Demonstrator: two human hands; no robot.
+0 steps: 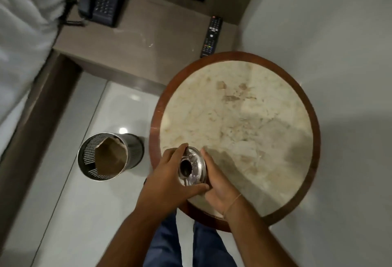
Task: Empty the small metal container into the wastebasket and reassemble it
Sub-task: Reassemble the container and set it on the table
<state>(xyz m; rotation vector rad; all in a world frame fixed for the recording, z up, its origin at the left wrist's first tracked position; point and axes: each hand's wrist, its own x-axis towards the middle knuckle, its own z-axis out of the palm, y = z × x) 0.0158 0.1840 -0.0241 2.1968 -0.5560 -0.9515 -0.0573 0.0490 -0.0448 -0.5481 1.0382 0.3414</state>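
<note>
A small shiny metal container (194,167) with a dark hole in its lid is held over the near left edge of the round marble table (244,118). My left hand (169,177) wraps its left side, thumb under the front. My right hand (216,181) cups its right side. The container's base is hidden by my fingers. A perforated metal wastebasket (106,156) with a brown paper liner stands on the floor to the left of the table, apart from my hands.
Behind the table a wooden bedside unit (148,39) carries a dark telephone (101,1) and a TV remote (212,35). White bedding (23,33) fills the left edge. A pale wall (339,54) runs along the right. My legs in blue trousers (186,245) are below.
</note>
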